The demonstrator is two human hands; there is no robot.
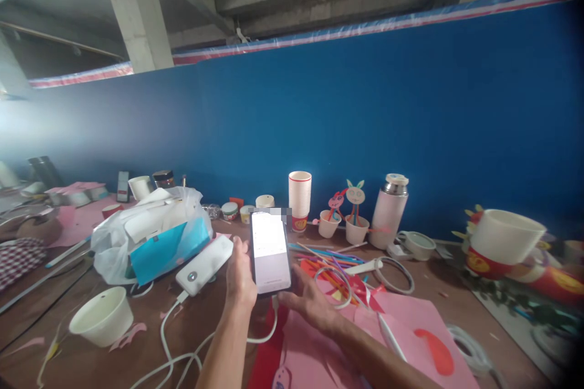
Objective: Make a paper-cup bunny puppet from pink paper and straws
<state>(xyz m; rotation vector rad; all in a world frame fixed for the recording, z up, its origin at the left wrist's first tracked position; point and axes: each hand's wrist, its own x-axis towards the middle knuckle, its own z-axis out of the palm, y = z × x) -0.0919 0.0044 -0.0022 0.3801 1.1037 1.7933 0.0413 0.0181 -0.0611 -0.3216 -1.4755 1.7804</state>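
A smartphone (270, 255) with a bright, mostly white screen is held up in front of me. My left hand (241, 276) grips its left edge, and my right hand (310, 298) holds the lower right edge with the thumb near the bottom. A white charging cable (270, 329) runs from the phone's lower end. Left of the phone lies a white power bank (205, 266), with a cable plugged into it. Beneath my right forearm are sheets of pink paper (410, 316) and a white pen (391, 337).
A stack of paper cups (300, 200), two small cups with paper figures (356, 228) and a pink thermos (389, 213) line the blue partition (365, 109). A stuffed plastic bag (109, 249) and a paper bowl (103, 319) are left; a paper tub (502, 240) stands right.
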